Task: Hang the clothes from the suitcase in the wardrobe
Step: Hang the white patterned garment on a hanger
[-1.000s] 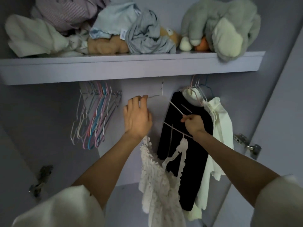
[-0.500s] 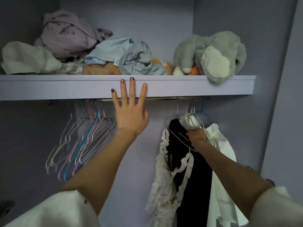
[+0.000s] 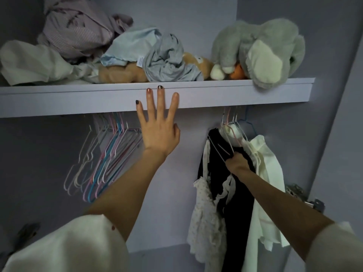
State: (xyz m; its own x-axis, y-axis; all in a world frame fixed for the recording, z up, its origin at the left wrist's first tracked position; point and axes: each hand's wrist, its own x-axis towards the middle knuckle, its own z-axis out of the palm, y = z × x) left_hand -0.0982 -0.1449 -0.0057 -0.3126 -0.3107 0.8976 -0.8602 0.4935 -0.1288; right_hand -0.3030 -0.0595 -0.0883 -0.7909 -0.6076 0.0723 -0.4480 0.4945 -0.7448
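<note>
White lace top (image 3: pixel 206 213) hangs on a wire hanger (image 3: pixel 222 152) beside the black garment (image 3: pixel 237 213) and cream garment (image 3: pixel 265 183), at the right under the shelf (image 3: pixel 245 93). Right hand (image 3: pixel 236 162) grips that hanger, fingers curled round the wire. Left hand (image 3: pixel 159 130) is raised with fingers straight and spread against the shelf edge (empty hangers (image 3: pixel 102 154) hang to its left).

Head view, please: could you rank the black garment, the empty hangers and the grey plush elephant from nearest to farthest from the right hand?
1. Black garment: against the right hand, which grips its hanger.
2. Grey plush elephant: up on the shelf, above the hand.
3. Empty hangers: far left on the rail, beyond the left hand.
</note>
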